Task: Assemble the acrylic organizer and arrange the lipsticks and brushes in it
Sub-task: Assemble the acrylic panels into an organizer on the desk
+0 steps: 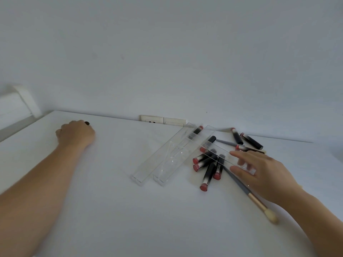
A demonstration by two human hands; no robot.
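Clear acrylic organizer trays (163, 160) lay side by side on the white counter (111, 210), running diagonally toward the wall. To their right a heap of black lipsticks (208, 172) with red ends was scattered, and a grey-handled brush (248, 191) lay beneath the right hand (259, 173). That hand's grip was pinched on a clear acrylic strip (219, 153) resting across the lipsticks. The left hand (76, 133) rested on the counter well apart, fingers curled under, holding nothing visible. Wall sockets (162, 120) sat behind.
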